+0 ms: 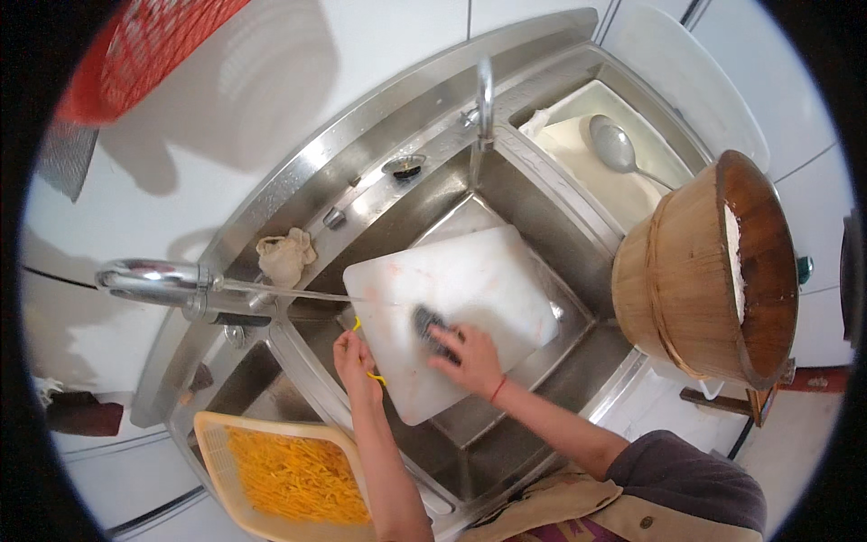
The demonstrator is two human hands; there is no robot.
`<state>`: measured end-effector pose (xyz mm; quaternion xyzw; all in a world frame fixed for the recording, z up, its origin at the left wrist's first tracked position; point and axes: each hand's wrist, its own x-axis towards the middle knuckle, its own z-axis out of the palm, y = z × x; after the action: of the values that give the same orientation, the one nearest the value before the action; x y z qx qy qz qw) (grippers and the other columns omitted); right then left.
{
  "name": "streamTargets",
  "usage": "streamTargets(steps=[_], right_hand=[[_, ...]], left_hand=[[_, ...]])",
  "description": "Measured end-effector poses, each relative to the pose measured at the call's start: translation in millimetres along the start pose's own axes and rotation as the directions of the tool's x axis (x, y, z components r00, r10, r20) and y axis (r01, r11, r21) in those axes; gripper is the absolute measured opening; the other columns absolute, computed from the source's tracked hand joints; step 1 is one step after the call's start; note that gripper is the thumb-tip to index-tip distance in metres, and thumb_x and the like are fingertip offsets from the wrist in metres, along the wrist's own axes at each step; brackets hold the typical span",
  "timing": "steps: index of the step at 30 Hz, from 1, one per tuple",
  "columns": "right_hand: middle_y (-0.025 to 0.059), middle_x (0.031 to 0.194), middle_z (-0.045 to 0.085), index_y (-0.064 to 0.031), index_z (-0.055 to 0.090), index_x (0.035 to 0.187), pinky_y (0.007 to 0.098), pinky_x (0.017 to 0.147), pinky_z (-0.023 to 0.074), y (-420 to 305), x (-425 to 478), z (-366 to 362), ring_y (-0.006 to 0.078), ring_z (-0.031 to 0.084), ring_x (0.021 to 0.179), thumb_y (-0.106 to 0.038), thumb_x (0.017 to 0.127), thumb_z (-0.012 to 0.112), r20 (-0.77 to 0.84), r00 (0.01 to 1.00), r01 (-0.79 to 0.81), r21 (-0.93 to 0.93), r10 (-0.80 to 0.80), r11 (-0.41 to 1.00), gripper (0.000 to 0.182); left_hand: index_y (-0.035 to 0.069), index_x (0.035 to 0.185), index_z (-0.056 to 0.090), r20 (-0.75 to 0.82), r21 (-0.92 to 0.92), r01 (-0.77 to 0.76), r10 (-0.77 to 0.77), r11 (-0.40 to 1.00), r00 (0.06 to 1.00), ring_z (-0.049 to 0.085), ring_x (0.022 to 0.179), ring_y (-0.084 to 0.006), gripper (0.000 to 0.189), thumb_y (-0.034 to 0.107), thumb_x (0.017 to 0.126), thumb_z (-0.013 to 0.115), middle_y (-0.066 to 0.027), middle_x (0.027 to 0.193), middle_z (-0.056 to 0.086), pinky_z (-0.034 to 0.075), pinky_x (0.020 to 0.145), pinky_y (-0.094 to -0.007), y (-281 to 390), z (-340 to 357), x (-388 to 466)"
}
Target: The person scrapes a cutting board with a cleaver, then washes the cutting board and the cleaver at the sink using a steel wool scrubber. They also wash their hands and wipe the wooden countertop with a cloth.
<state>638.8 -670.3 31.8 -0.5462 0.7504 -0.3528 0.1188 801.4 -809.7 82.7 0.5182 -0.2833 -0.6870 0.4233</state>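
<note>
A white plastic cutting board [467, 264] with faint reddish marks lies tilted in the middle basin of a stainless steel sink [542, 203]. My left hand [353, 359] grips the board's yellow handle [377, 378] at its left edge. Under the fingers of my right hand [471, 356], a dark scrubbing pad [427, 322], blurred, is pressed on the board; its exact kind is unclear. From the left faucet [156, 278] a thin stream of water [291, 291] runs onto the board's upper left part.
A cream plastic basket [210, 450] of yellow-orange shreds stands at the lower left. To the right rises a wooden bucket [664, 284]. A metal ladle [613, 146] rests in a tray of whitish contents [569, 149]. Behind are a second faucet [485, 101] and a crumpled cloth [286, 256].
</note>
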Motion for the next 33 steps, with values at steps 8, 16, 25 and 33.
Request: streamTargets(steps=[8, 16, 25, 33], right_hand=[[0.0087, 0.094, 0.054, -0.0282, 0.058, 0.122, 0.0416, 0.067, 0.0421, -42, 62, 54, 0.0255, 0.055, 0.085, -0.024, 0.085, 0.056, 0.151, 0.967, 0.226, -0.131, -0.206, 0.965, 0.037], [0.0116, 0.08, 0.054, -0.0244, 0.06, 0.12, 0.042, 0.047, 0.0448, -72, 66, 66, 0.0277, 0.056, 0.058, -0.021, 0.086, 0.059, 0.015, 0.997, 0.077, -0.071, -0.076, 0.995, 0.035], [0.0203, 0.101, 0.059, -0.0158, 0.06, 0.107, 0.0478, 0.06, 0.0516, -25, 168, 44, 0.0353, 0.063, 0.076, -0.029, 0.096, 0.042, 0.003, 0.927, -0.366, -0.203, 0.374, 0.908, 0.025], [0.0119, 0.071, 0.055, -0.0166, 0.062, 0.107, 0.0431, 0.045, 0.0468, 18, 111, 50, 0.0275, 0.057, 0.054, -0.02, 0.091, 0.049, -0.039, 0.996, 0.051, -0.506, -0.082, 0.861, 0.021]], left_hand=[[0.014, 0.083, 0.049, -0.157, 0.08, 0.2, -0.186, 0.977, 0.97, 0.027, 0.048, -0.0019, 0.022, 0.032, 0.095, 0.053, 0.0097, 0.06, 0.032, 0.018, 0.043, -0.0204, -20, -15, -4], [0.015, 0.081, 0.047, -0.242, 0.005, 0.275, -0.265, 0.962, 0.933, 0.026, 0.047, -0.0032, 0.026, 0.034, 0.097, 0.048, 0.0088, 0.06, 0.032, 0.018, 0.043, -0.0218, -23, -13, -2], [0.016, 0.076, 0.044, -0.144, -0.065, 0.232, -0.239, 0.971, 0.96, 0.024, 0.045, -0.005, 0.029, 0.034, 0.098, 0.048, 0.0075, 0.057, 0.028, 0.02, 0.042, -0.0231, -29, -13, -2], [0.018, 0.071, 0.037, -0.129, -0.102, 0.283, -0.295, 0.954, 0.947, 0.021, 0.046, -0.0063, 0.034, 0.036, 0.099, 0.045, 0.0079, 0.057, 0.026, 0.018, 0.044, -0.0244, -39, -18, 2]])
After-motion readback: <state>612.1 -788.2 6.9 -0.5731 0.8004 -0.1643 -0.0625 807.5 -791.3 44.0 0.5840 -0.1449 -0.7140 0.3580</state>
